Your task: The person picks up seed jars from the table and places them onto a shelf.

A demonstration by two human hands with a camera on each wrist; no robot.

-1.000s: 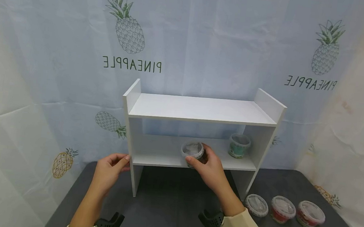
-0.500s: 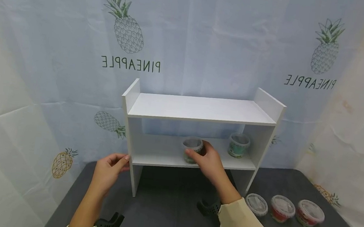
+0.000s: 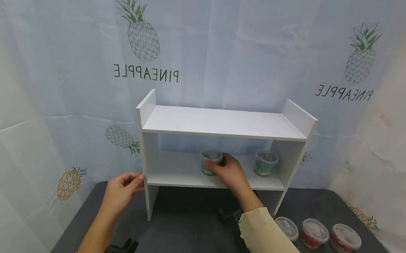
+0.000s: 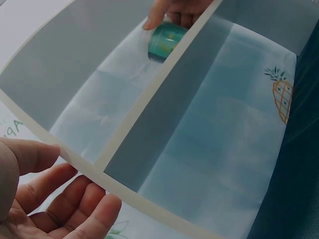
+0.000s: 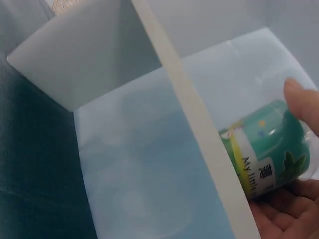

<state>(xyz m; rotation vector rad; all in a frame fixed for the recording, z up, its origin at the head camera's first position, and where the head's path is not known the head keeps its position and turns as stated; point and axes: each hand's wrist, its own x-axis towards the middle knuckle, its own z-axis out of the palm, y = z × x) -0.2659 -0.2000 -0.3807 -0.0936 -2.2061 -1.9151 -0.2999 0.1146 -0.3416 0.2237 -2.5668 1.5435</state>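
On the middle board of a white shelf unit (image 3: 180,169), my right hand (image 3: 232,174) holds a small clear-lidded plastic cup (image 3: 208,170), upright and right of the board's middle. The right wrist view shows green print on this cup (image 5: 271,144), with the thumb on one side and fingers beneath. My left hand (image 3: 122,188) touches the front edge and outer face of the unit's left side panel, its fingers (image 4: 87,199) loosely bent. Another green cup (image 3: 266,164) stands at the right end of the same board.
Three lidded cups stand on the dark table (image 3: 176,239) right of the unit: one partly behind the right sleeve (image 3: 279,250), and two with red labels, a nearer cup (image 3: 314,234) and a farther-right cup (image 3: 345,239). A pineapple-print curtain (image 3: 211,45) hangs behind.
My right hand has moved forward and slightly left with the cup, from the shelf's front edge deeper onto the middle board. The left hand stays at the side panel.
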